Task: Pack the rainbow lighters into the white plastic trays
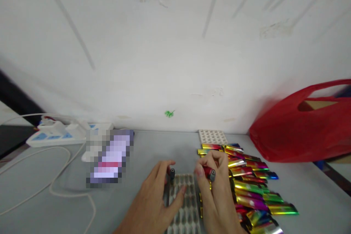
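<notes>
My left hand [157, 193] is over the left side of a pale tray [189, 217] with rows of oval holes. Its thumb is spread across the holes, apart from the fingers. Close against its index finger, at the tray's far left corner, is a dark-ended red lighter [172, 172]; I cannot tell whether it sits in a hole. To the right of the tray, my right hand [215, 186] is closed round another red lighter [210, 173], its dark end facing me. Many shiny multicoloured lighters [251, 186] lie in a loose heap beside that hand.
A second holed tray [212, 136] lies by the wall behind the heap. A red bag [290, 128] stands at the right. On the left are a phone [113, 157] with a blurred screen, a white power strip [57, 137] and loose white cables [70, 193].
</notes>
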`<state>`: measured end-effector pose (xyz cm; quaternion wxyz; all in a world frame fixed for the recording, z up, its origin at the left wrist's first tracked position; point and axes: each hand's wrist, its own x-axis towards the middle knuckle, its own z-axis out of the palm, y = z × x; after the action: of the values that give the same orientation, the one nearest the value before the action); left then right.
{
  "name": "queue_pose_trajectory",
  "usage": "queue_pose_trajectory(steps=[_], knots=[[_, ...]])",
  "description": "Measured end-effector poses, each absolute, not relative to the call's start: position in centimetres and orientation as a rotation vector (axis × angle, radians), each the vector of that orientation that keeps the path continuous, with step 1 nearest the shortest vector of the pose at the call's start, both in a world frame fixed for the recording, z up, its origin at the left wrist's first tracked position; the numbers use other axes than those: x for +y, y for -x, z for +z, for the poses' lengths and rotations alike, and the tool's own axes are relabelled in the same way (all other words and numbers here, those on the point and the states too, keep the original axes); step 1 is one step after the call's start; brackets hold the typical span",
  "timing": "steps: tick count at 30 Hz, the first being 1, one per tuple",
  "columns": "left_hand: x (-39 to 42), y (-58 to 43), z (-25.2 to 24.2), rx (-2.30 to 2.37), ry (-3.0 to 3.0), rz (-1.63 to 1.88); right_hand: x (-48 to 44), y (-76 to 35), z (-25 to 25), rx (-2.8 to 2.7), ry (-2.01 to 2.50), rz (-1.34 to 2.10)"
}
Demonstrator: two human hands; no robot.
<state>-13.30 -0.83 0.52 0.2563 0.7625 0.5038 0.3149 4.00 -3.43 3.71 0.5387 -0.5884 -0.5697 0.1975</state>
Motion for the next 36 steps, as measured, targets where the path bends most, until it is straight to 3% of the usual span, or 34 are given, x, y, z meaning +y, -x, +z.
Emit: queue_pose_trajectory(steps=[11,18,36], knots=[[-0.6,13.5,-0.6,1.405,-2.029,0.842,-3.2,-5.2,1.1,-0.899,1.195,1.355],[-0.4,13.4,-0.6,1.414,-2.053,0.888,-1.1,-5.2,0.9,-0.488,0.798,1.774],[-0.4,13.4,-0.7,1.394,-2.08,0.861,-2.4,-4.1,2.6,-0.34,0.596,2.043]])
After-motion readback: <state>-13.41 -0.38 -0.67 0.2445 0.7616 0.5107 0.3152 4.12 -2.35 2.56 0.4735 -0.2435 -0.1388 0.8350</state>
